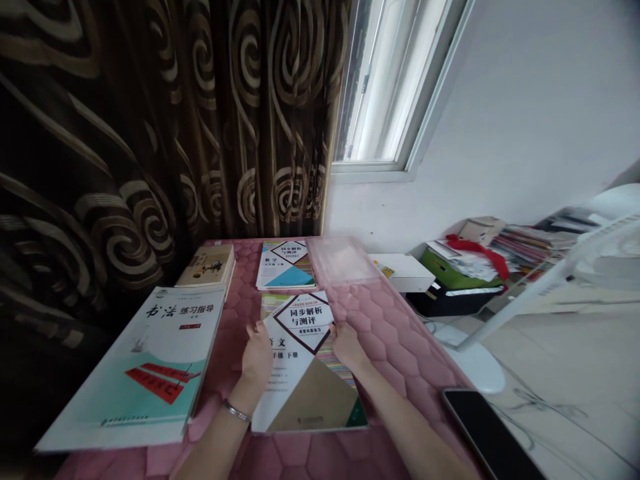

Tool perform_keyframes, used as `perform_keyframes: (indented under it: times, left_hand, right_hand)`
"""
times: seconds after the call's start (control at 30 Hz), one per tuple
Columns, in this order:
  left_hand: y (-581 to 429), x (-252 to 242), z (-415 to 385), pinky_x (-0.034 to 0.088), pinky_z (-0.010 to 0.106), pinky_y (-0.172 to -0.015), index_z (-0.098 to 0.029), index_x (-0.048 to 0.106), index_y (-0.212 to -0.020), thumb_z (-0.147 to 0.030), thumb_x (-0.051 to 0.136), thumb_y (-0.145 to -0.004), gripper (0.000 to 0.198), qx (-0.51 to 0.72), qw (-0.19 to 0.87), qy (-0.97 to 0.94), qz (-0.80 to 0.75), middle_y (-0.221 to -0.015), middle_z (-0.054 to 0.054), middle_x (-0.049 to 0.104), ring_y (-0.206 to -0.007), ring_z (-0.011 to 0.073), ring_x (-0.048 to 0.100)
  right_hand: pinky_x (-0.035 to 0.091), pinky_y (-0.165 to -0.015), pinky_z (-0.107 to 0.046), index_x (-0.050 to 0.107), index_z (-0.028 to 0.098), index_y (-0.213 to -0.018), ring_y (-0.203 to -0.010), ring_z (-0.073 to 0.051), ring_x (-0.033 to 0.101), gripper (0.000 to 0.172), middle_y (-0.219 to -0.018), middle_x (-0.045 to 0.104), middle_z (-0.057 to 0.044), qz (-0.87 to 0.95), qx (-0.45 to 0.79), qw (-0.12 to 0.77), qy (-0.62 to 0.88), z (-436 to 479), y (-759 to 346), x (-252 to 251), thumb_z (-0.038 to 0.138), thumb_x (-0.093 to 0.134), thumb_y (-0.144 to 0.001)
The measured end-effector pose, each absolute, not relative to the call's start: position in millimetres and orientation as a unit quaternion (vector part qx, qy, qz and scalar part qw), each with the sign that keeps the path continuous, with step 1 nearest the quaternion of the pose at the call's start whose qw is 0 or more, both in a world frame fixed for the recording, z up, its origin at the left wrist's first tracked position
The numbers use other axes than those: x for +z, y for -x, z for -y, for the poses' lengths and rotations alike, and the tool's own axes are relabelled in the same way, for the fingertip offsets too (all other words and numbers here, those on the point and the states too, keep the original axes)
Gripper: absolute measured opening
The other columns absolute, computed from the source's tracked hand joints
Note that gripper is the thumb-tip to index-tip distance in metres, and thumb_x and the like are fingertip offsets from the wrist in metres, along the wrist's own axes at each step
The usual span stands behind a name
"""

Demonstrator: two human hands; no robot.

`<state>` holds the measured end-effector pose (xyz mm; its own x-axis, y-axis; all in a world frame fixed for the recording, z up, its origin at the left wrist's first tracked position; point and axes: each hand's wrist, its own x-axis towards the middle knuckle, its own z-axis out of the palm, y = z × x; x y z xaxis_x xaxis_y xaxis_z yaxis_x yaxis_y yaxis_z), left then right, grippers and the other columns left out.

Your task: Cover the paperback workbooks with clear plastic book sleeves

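A white and gold-brown workbook [313,373] with Chinese print lies in front of me on a pink padded tablecloth [395,367]. At its left edge is my left hand [257,353], fingers curled on the cover, with a silver bracelet on the wrist. My right hand [349,345] grips the opposite edge, its thumb near the printed diamond. Just beyond it lies a similar workbook with a blue corner [285,265]. To the left sits a stack of large calligraphy books [135,367], its top cover white and teal.
Brown books [207,263] are stacked behind the calligraphy books, near a patterned curtain [250,120]. A clear plastic sheet or case [345,260] lies at the far end. A black phone [490,433] is at lower right. Beyond stand a white fan [530,300] and piled papers [530,250].
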<state>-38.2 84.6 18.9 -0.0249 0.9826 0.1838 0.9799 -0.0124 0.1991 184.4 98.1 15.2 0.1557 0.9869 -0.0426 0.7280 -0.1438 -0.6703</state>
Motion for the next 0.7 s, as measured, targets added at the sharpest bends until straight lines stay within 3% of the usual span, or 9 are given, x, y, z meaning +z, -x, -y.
perform_keyframes:
  times: [0.1, 0.17, 0.23, 0.3, 0.4, 0.53, 0.7]
  left_hand:
    - [37, 26, -81, 0.057, 0.04, -0.075, -0.005, 0.055, -0.132, -0.003, 0.032, -0.087, 0.05, 0.098, -0.03, -0.662, -0.742, -0.128, 0.028, 0.057, -0.096, 0.0306, 0.069]
    - [33, 31, -78, 0.053, 0.049, -0.088, -0.009, 0.059, -0.13, -0.003, 0.025, -0.09, 0.053, 0.099, -0.055, -0.661, -0.742, -0.139, 0.026, 0.05, -0.11, 0.0346, 0.063]
    - [20, 33, -79, 0.04, 0.056, -0.105, -0.012, 0.059, -0.131, -0.003, 0.023, -0.09, 0.056, 0.104, -0.049, -0.694, -0.711, -0.15, 0.022, 0.041, -0.13, 0.0365, 0.049]
    - [-2, 31, -83, 0.028, 0.055, -0.115, -0.015, 0.056, -0.136, -0.002, 0.027, -0.089, 0.057, 0.103, -0.013, -0.748, -0.655, -0.155, 0.015, 0.037, -0.141, 0.0323, 0.037]
    - [-41, 22, -99, 0.028, 0.041, -0.118, -0.025, 0.049, -0.142, -0.012, 0.037, -0.092, 0.053, 0.102, 0.028, -0.812, -0.574, -0.155, 0.002, 0.04, -0.144, 0.0202, 0.033]
    - [-55, 14, -124, 0.022, 0.042, -0.121, -0.013, 0.04, -0.148, -0.031, 0.03, -0.098, 0.054, 0.14, 0.052, -0.789, -0.596, -0.156, 0.01, 0.035, -0.145, 0.0235, 0.03]
    - [5, 13, -149, 0.022, 0.052, -0.119, -0.002, 0.036, -0.148, -0.025, 0.029, -0.096, 0.057, 0.143, 0.029, -0.737, -0.66, -0.156, 0.02, 0.031, -0.145, 0.0306, 0.03]
  right_hand:
    - [0.049, -0.089, -0.039, 0.062, 0.008, -0.108, -0.106, -0.031, 0.067, 0.038, -0.103, 0.07, -0.025, 0.6, 0.217, 0.208, 0.742, -93, -175, 21, 0.026, 0.029, -0.1]
    - [0.05, -0.085, -0.04, 0.059, 0.005, -0.11, -0.104, -0.033, 0.068, 0.038, -0.104, 0.069, -0.027, 0.599, 0.199, 0.175, 0.755, -90, -170, 24, 0.026, 0.028, -0.1]
    - [0.052, -0.082, -0.041, 0.057, 0.003, -0.111, -0.103, -0.033, 0.068, 0.039, -0.106, 0.069, -0.028, 0.601, 0.184, 0.148, 0.763, -87, -166, 28, 0.026, 0.026, -0.101]
    - [0.052, -0.082, -0.04, 0.056, 0.002, -0.113, -0.104, -0.033, 0.068, 0.041, -0.107, 0.068, -0.028, 0.604, 0.172, 0.126, 0.768, -85, -164, 30, 0.026, 0.024, -0.102]
    - [0.052, -0.082, -0.038, 0.055, 0.002, -0.114, -0.105, -0.032, 0.068, 0.041, -0.109, 0.068, -0.027, 0.606, 0.158, 0.105, 0.772, -83, -162, 34, 0.024, 0.022, -0.102]
    - [0.053, -0.079, -0.034, 0.057, 0.005, -0.111, -0.102, -0.03, 0.07, 0.04, -0.106, 0.071, -0.024, 0.61, 0.152, 0.095, 0.772, -82, -161, 39, 0.025, 0.023, -0.102]
    - [0.053, -0.076, -0.035, 0.057, 0.004, -0.113, -0.1, -0.03, 0.07, 0.042, -0.105, 0.071, -0.024, 0.609, 0.146, 0.088, 0.775, -83, -161, 38, 0.024, 0.021, -0.102]
